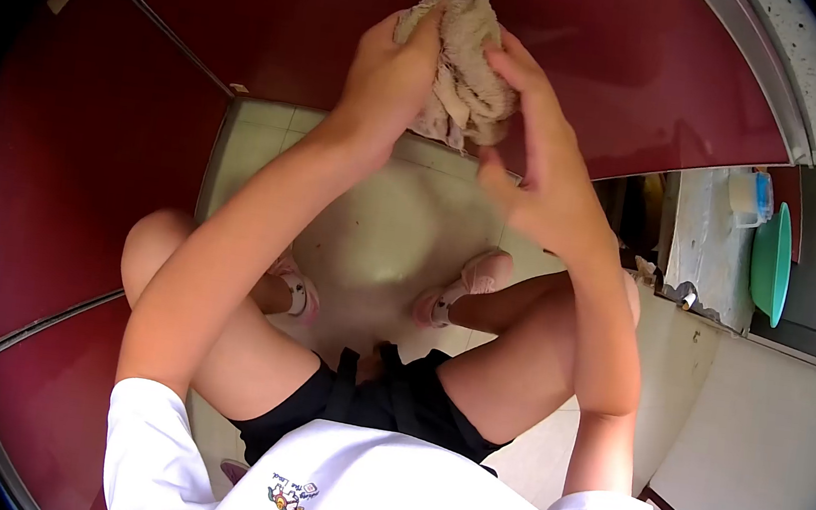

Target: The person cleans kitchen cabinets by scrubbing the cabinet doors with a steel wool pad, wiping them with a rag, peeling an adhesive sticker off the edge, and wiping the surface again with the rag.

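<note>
A crumpled beige cloth (471, 56) is held up in front of the dark red cabinet doors (640, 70). My left hand (389, 72) grips it from the left, with the thumb pressed on its front. On the other side, my right hand (540, 159) has its fingers spread; its upper fingertips reach the cloth's right edge, while the thumb is apart from it and blurred. The back of the cloth and the fingers behind it are hidden.
Red panels (89, 138) rise on the left. To the right are a green basin (771, 264), a clear container with a blue part (749, 198) and a white surface (759, 446). My knees and pink shoes (481, 273) are above the tiled floor (383, 212).
</note>
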`<state>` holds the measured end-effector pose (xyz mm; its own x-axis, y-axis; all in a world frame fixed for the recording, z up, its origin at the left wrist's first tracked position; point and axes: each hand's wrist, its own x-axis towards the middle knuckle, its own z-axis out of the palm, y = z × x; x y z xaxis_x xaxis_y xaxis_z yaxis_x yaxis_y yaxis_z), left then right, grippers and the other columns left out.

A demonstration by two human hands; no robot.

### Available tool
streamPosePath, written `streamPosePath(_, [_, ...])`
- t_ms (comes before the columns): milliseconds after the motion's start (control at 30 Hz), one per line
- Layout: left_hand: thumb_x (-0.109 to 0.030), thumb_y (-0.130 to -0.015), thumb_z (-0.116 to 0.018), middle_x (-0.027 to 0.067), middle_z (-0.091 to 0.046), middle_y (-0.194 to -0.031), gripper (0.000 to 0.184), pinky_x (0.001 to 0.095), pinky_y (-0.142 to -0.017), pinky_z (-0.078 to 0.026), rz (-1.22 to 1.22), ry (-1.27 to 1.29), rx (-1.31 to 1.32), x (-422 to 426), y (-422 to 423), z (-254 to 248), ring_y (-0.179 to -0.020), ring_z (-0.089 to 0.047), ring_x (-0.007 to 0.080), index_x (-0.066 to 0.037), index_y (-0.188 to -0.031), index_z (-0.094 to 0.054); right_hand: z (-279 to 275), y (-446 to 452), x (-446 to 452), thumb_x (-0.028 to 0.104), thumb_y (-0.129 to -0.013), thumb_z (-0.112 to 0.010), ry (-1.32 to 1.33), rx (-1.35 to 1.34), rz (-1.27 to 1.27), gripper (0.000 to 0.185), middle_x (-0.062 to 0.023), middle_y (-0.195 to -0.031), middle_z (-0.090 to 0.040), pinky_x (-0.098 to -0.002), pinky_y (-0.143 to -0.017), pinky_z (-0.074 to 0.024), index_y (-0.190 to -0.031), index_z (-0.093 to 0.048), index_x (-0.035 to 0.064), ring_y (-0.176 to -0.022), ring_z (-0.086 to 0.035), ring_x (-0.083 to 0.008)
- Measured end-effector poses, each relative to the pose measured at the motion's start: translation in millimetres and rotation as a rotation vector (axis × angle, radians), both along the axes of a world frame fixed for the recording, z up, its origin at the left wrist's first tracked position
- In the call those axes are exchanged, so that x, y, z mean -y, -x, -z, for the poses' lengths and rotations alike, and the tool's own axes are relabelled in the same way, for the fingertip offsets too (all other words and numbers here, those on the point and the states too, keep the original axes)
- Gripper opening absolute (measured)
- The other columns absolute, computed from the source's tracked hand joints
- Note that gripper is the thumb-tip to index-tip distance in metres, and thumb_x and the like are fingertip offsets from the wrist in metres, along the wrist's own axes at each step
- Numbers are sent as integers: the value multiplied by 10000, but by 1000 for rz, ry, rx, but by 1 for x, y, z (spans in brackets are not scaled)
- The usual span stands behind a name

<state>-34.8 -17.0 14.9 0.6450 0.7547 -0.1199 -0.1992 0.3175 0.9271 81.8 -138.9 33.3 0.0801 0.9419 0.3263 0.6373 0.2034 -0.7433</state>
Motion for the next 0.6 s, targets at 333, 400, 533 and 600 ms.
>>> streamPosePath(333, [-233,-958,-430,89,-611,-1151,406,349,-945,-459,378,189,15,2,8,10,-1059,-589,188,8,-1276,-500,18,19,3,223,-780,-780,262,78,387,826,-259,-1282,-479,-367,-886,-505,-1338,-234,-46,-1128,-565,-277])
streamPosePath(400, [-239,-950,-434,104,-609,-1167,432,360,-959,-453,427,160,62,2,11,3,-1073,-588,198,29,-1284,-493,15,8,0,203,-796,-769,247,-69,443,800,-235,-1249,-499,-354,-857,-517,-1333,-229,-42,-1103,-568,-246])
streamPosePath(533, [-262,-941,-431,156,-594,-1227,491,378,-999,-435,555,245,266,-10,12,-2,-1101,-586,232,76,-1294,-479,20,2,0,113,-832,-719,-45,-85,411,657,-185,-1188,-565,-337,-884,-505,-1324,-304,-20,-1075,-586,-244])
streamPosePath(600, [-284,-946,-417,170,-587,-1241,513,381,-1012,-427,512,206,223,-12,13,-5,-1114,-580,243,81,-1302,-470,21,-1,-3,101,-821,-717,-147,6,374,608,-191,-1170,-585,-348,-887,-501,-1298,-361,-23,-1056,-608,-284])
